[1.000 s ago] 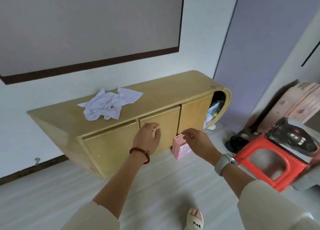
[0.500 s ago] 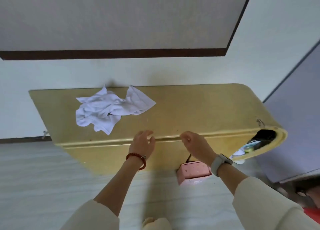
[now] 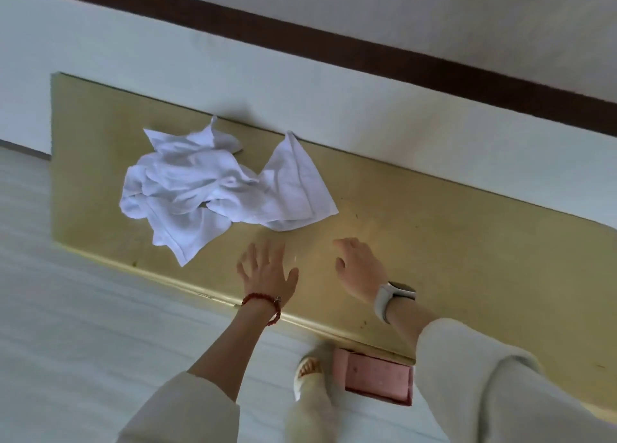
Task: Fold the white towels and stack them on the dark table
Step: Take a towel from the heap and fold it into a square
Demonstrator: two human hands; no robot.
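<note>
Towels (image 3: 213, 188) lie in a crumpled white heap on the yellow cabinet top (image 3: 434, 229), toward its left end and near the back edge by the wall. Compared with a second ago, the person has stepped close — both hands are now over the surface rather than in front of the drawers. The left hand (image 3: 267, 270) has its fingers spread, just beside the heap; the right hand (image 3: 359, 269) is loosely curved, holding nothing. Folding is not yet begun — probably the first grasp comes next.

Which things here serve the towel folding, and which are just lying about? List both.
For the job: crumpled white towels; left hand; right hand; yellow cabinet top under them.
Lying about: pink box on the floor.
</note>
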